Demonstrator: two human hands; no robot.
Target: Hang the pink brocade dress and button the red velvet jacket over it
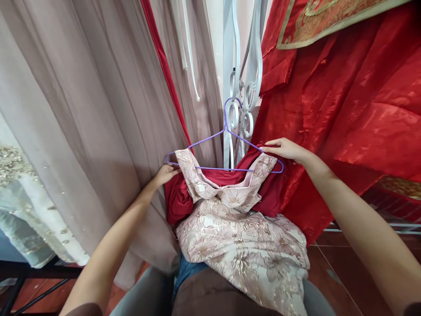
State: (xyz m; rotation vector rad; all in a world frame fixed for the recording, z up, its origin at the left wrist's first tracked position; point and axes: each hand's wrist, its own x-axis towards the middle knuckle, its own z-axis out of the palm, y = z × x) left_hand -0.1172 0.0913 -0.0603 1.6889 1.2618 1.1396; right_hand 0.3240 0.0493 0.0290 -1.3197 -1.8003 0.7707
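between left fingers (173, 169) and right fingers (275, 142), both pinching red cloth (179, 197), uneven tugging could slip the dress (243, 241) off its hanger (207, 138).

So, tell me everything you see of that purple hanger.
The purple hanger is thin, perhaps plastic-coated, with a hook, sloping shoulders and a bottom bar. Its hook points up by white metalwork; whether it catches is unclear. Straps of a pale floral dress go over its shoulders. The left hand is at one end, the right hand at the opposite shoulder.
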